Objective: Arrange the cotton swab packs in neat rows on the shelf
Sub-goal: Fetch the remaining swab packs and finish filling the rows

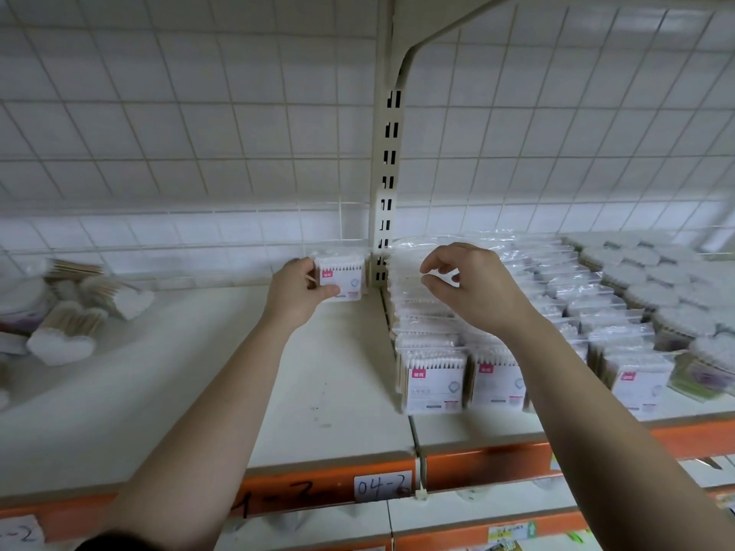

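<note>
My left hand [296, 290] grips a cotton swab pack [345, 277], white with a pink label, upright at the back right corner of the left shelf [199, 391], close to the cream upright post [387, 180]. My right hand [473, 286] hovers over the rows of swab packs [433, 375] on the right shelf, fingers loosely curled with thumb and forefinger close together; nothing shows between them. Those packs stand upright in rows running from front to back.
Heart-shaped bundles of wooden swabs [59, 336] lie loose at the far left of the left shelf. Round swab tubs [652, 288] fill the far right. An orange shelf edge [477, 467] with a label "04-2" [382, 487] runs along the front. A wire grid backs the shelf.
</note>
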Motion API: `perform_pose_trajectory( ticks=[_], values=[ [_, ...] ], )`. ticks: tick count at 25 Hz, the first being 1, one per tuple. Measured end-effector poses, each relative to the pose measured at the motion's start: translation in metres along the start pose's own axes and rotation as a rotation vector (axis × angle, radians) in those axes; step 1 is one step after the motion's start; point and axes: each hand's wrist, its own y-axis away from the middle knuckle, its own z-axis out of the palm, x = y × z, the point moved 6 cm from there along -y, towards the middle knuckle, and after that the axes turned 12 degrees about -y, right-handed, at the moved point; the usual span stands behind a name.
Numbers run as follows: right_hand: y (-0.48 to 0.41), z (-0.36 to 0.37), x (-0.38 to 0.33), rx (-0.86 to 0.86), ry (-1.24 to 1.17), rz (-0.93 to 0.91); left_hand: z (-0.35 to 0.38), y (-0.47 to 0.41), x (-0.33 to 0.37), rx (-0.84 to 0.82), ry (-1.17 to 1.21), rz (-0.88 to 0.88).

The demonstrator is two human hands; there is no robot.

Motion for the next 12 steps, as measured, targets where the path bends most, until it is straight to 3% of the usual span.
perform_pose_trajectory(
  ticks=[12],
  values=[
    [-0.013, 0.009, 0.000, -0.027, 0.006, 0.020, 0.014, -0.012, 0.005, 0.020, -0.025, 0.024]
  ],
)
